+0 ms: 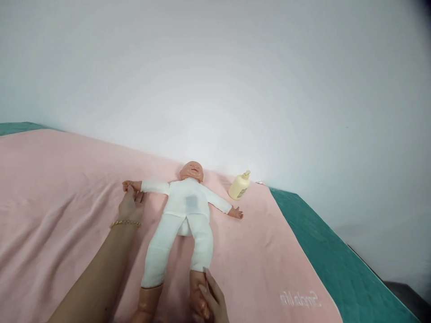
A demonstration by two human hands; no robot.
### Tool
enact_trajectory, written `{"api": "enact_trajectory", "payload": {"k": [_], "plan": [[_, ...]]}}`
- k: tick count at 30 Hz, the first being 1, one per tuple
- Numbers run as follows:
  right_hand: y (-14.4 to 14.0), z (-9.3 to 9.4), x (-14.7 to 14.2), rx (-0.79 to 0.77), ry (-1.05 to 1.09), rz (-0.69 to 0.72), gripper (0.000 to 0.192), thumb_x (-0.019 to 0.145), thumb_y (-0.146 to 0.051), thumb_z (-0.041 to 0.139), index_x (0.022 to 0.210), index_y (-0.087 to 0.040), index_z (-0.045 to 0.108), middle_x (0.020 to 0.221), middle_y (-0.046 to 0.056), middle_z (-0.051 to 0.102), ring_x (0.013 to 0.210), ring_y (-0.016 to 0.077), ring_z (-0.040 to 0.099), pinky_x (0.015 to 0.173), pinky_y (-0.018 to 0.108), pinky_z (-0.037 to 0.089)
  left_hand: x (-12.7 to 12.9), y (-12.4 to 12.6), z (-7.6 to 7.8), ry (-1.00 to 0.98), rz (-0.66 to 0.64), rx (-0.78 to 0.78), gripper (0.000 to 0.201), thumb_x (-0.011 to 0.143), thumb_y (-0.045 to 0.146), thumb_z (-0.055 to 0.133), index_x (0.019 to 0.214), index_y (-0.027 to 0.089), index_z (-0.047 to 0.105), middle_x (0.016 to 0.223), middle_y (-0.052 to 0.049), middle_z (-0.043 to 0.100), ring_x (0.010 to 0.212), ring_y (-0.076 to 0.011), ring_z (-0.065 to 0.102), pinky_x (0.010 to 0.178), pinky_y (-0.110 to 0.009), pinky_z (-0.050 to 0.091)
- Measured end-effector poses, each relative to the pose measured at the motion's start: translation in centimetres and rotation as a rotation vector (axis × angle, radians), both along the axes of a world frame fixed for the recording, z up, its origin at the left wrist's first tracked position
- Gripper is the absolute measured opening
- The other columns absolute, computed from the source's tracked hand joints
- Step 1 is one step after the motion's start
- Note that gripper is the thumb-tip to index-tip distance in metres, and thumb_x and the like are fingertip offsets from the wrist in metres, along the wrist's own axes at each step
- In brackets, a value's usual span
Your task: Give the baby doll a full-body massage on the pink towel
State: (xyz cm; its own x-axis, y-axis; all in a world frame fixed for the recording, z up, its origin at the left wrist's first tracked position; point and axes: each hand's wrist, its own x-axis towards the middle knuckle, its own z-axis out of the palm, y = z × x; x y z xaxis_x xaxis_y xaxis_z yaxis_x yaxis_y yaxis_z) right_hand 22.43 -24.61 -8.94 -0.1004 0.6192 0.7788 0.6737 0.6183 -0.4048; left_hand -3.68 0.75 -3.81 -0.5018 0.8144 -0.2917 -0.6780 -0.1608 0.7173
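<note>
Doll [175, 199]: face up on the pink blanket [262, 260], arms spread, legs apart. Head, hands and feet smooth, moulded, plastic-looking; trunk and limbs white, soft, fabric-like, with a grey squarish patch [191, 204] on the chest. Blanket matte and plush, rucked into long folds left of doll; reversed white lettering [301, 298] right of its feet. Green cover [313, 233], quilted-looking, farther right of doll. Left hand [131, 204], gold-coloured chain bracelet [125, 223] at wrist, holds doll's hand with thumb across, fingers partly extended. Right hand [213, 296] grips doll's foot. Rounded pale-yellow pump bottle [239, 185] near doll's opposite arm, apart from it; opaque, contents cannot be told.
</note>
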Motion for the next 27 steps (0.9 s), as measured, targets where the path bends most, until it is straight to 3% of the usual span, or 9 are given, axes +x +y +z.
{"api": "enact_trajectory", "payload": {"k": [4, 8, 13, 17, 21, 24, 27], "plan": [[-1.1, -3.5, -1.1, -0.016, 0.040, -0.088, 0.037, 0.096, -0.041, 0.052, 0.132, -0.034, 0.056, 0.122, 0.010, 0.065, 0.103, 0.0303, 0.067, 0.075, 0.039, 0.063, -0.1, 0.4, -0.5, -0.115, 0.049, -0.050, 0.024, 0.092, 0.029, 0.056, 0.112, 0.016, 0.059, 0.110, -0.007, 0.062, 0.088, -0.0162, 0.063, 0.073, -0.033, 0.055], [-1.4, -4.3, -1.2, -0.005, -0.018, -0.083, 0.041, 0.097, -0.041, 0.049, 0.137, -0.032, 0.052, 0.124, 0.012, 0.064, 0.102, 0.0312, 0.066, 0.074, 0.039, 0.063, -0.1, 0.3, -0.3, -0.139, 0.054, -0.062, 0.026, 0.092, 0.028, 0.056, 0.114, 0.015, 0.058, 0.111, -0.008, 0.062, 0.089, -0.0169, 0.063, 0.074, -0.034, 0.056], [0.0, -2.4, -0.2, 0.027, -0.059, -0.008, 0.046, 0.096, -0.048, 0.048, 0.139, -0.036, 0.048, 0.105, 0.008, 0.072, 0.085, 0.0275, 0.072, 0.059, 0.032, 0.064, 0.5, -0.5, 0.2, -0.078, 0.071, -0.037, 0.025, 0.093, 0.029, 0.055, 0.113, 0.014, 0.059, 0.110, -0.008, 0.063, 0.091, -0.0176, 0.064, 0.076, -0.036, 0.056], [0.6, -1.2, -0.9, 0.019, 0.086, -0.119, 0.045, 0.095, -0.045, 0.047, 0.140, -0.043, 0.044, 0.107, 0.003, 0.071, 0.087, 0.0277, 0.072, 0.056, 0.034, 0.064, 1.4, -1.4, 0.9, 0.068, 0.108, 0.056, 0.024, 0.093, 0.027, 0.053, 0.113, 0.016, 0.060, 0.116, -0.009, 0.064, 0.104, -0.0170, 0.063, 0.093, -0.036, 0.052], [0.7, 0.1, -1.7, -0.011, 0.156, -0.168, 0.047, 0.097, -0.036, 0.043, 0.144, -0.040, 0.038, 0.123, 0.004, 0.064, 0.104, 0.0286, 0.066, 0.071, 0.037, 0.064, 2.0, -1.8, 1.7, 0.267, 0.128, 0.141, 0.031, 0.088, 0.030, 0.060, 0.115, 0.017, 0.061, 0.127, -0.009, 0.061, 0.120, -0.0184, 0.056, 0.105, -0.033, 0.044], [1.4, 1.9, -2.0, -0.060, 0.216, -0.218, 0.047, 0.099, -0.031, 0.041, 0.146, -0.028, 0.037, 0.135, 0.011, 0.055, 0.118, 0.0307, 0.058, 0.086, 0.044, 0.059, 2.5, -2.3, 2.5, 0.426, 0.102, 0.184, 0.040, 0.082, 0.035, 0.066, 0.117, 0.016, 0.062, 0.125, -0.010, 0.063, 0.120, -0.0219, 0.057, 0.106, -0.037, 0.043], [2.9, 4.2, -2.3, -0.079, 0.219, -0.201, 0.043, 0.100, -0.029, 0.041, 0.143, -0.023, 0.041, 0.136, 0.013, 0.054, 0.122, 0.0290, 0.055, 0.090, 0.044, 0.057, 3.3, -3.5, 3.5, 0.581, 0.002, 0.259, 0.035, 0.079, 0.034, 0.069, 0.110, 0.018, 0.067, 0.116, -0.008, 0.069, 0.113, -0.0233, 0.061, 0.103, -0.038, 0.045]]}}
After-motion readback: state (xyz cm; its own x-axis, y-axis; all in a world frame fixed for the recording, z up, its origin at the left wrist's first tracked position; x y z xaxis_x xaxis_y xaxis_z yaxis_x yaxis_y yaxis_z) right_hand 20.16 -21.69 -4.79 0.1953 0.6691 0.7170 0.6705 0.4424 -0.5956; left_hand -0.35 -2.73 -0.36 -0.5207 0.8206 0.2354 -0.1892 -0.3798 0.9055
